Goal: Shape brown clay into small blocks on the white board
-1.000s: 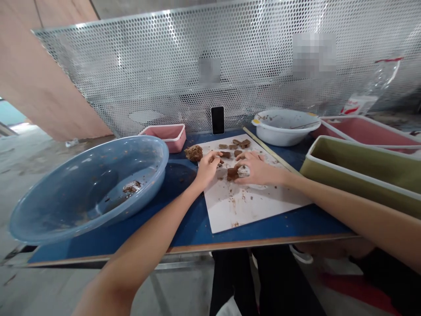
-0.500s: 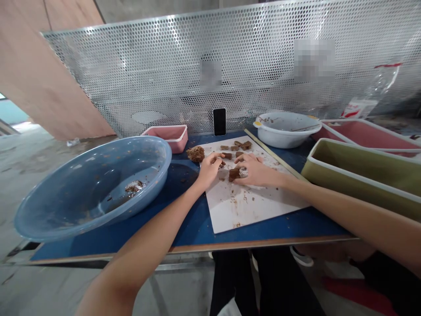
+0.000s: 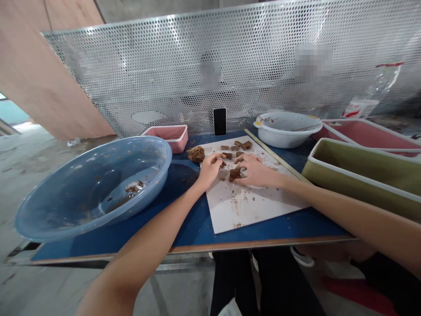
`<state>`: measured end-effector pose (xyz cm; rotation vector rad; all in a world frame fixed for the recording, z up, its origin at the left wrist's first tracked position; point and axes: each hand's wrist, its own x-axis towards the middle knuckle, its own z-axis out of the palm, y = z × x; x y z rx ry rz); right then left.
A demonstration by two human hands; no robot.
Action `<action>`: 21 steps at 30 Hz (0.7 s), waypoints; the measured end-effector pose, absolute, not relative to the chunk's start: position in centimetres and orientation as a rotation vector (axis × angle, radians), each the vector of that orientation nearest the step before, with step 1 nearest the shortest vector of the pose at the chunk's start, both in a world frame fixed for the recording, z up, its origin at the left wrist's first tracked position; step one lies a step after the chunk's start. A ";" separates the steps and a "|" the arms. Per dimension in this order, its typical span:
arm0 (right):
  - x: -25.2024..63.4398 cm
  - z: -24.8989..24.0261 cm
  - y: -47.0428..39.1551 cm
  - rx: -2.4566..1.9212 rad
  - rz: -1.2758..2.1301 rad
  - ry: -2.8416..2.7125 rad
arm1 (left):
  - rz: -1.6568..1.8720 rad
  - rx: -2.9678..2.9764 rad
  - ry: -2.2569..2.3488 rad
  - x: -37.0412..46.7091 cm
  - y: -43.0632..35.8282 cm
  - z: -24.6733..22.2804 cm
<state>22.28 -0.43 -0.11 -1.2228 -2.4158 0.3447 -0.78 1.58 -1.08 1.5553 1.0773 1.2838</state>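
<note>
A white board (image 3: 259,206) with brown crumbs lies on the blue table (image 3: 184,228). My right hand (image 3: 253,170) is curled over the board, its fingers closed on a brown block (image 3: 234,174). My left hand (image 3: 211,169) rests at the board's left side, fingers bent around a small brown piece (image 3: 222,164), partly hidden. Another brown piece (image 3: 226,155) lies just beyond its fingertips. Several brown chunks (image 3: 246,145) sit near the board's far edge. A rough brown clump (image 3: 196,154) stands left of the board.
A large blue basin (image 3: 82,180) stands left, a pink tray (image 3: 177,139) behind it. A phone (image 3: 219,121) leans on the mesh panel (image 3: 148,66). A stick (image 3: 276,156), a white basin (image 3: 283,138), a green box (image 3: 355,180) and a pink box (image 3: 378,131) are on the right.
</note>
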 end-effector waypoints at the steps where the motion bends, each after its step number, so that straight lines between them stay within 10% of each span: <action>1: 22.2 -0.1 -0.4 -1.231 0.346 -2.417 | 1.280 1.554 1.077 -0.8 1.6 -1.0; 21: 22.1 1.2 -0.8 -1.250 0.444 -2.400 | 1.265 1.529 1.063 -0.7 1.5 -0.9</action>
